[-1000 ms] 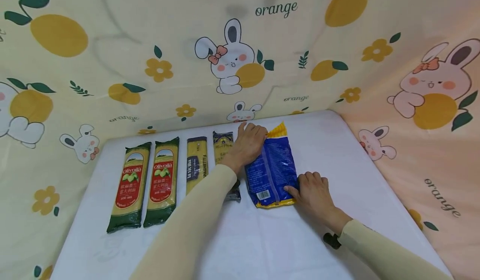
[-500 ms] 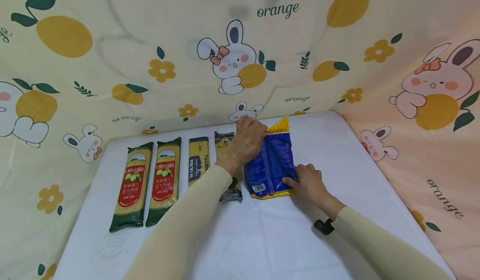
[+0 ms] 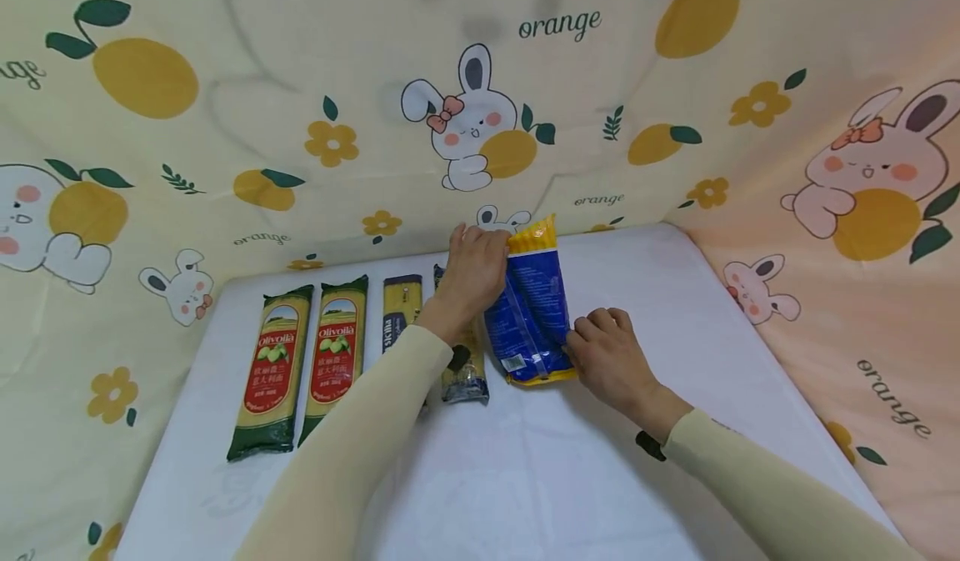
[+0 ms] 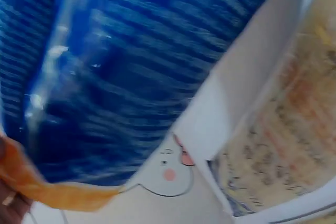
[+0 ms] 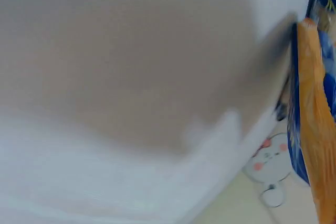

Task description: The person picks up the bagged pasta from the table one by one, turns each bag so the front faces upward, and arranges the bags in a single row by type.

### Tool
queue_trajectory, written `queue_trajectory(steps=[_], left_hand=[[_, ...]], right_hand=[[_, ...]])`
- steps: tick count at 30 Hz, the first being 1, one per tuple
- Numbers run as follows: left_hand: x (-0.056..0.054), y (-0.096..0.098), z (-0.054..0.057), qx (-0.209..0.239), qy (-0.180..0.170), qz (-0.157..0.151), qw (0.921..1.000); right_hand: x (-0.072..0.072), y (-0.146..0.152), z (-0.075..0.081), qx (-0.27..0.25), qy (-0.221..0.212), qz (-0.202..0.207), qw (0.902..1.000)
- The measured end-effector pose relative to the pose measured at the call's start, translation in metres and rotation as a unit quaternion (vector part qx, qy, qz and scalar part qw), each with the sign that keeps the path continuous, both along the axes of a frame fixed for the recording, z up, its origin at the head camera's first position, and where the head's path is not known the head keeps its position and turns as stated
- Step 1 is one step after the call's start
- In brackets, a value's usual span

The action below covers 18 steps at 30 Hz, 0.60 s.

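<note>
A blue plastic bag with yellow ends is raised and tilted, printed side facing me, in the head view. My left hand grips its upper left edge. At the lower right edge, my right hand pinches the bag. The left wrist view shows the bag's blue face close up, with a bit of a finger at its yellow end. In the right wrist view only the bag's yellow edge shows at the right. Behind my left hand lies a partly hidden pasta packet.
Two green-ended spaghetti packets with red labels, the outer one and the inner one, lie at the left. Beside them a La Sicilia spaghetti packet is partly covered by my left arm. A patterned cloth hangs behind the white table.
The blue bag has risen off the table and shifted away and to the left, with both hands moving along. My right thumb no longer shows on the bag's front.
</note>
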<state>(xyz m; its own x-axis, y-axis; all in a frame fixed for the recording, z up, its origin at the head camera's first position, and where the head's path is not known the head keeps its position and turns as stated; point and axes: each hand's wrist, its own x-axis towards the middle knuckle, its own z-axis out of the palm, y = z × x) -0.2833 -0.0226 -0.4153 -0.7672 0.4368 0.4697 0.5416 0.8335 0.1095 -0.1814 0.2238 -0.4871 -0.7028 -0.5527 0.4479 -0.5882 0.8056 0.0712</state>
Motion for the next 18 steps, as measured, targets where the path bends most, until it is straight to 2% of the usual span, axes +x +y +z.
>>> queue_trajectory(steps=[5,10,12,15,18], left_hand=[[0.007,0.012,0.016,-0.036,-0.040,0.051,0.9973],[0.014,0.026,0.028,-0.017,-0.084,0.090,0.9922],[0.015,0.032,0.032,-0.011,-0.091,0.102,0.9905],[0.016,0.038,0.036,-0.016,-0.069,0.106,0.9918],[0.016,0.042,0.037,-0.026,-0.013,0.094,0.9951]], right_hand=[[0.007,-0.006,0.006,0.038,0.057,0.025,0.9974],[0.010,-0.009,0.007,0.042,0.079,0.040,0.9952],[0.010,-0.010,0.008,0.043,0.083,0.046,0.9945],[0.011,-0.010,0.008,0.049,0.090,0.053,0.9933],[0.013,-0.012,0.010,0.054,0.094,0.051,0.9928]])
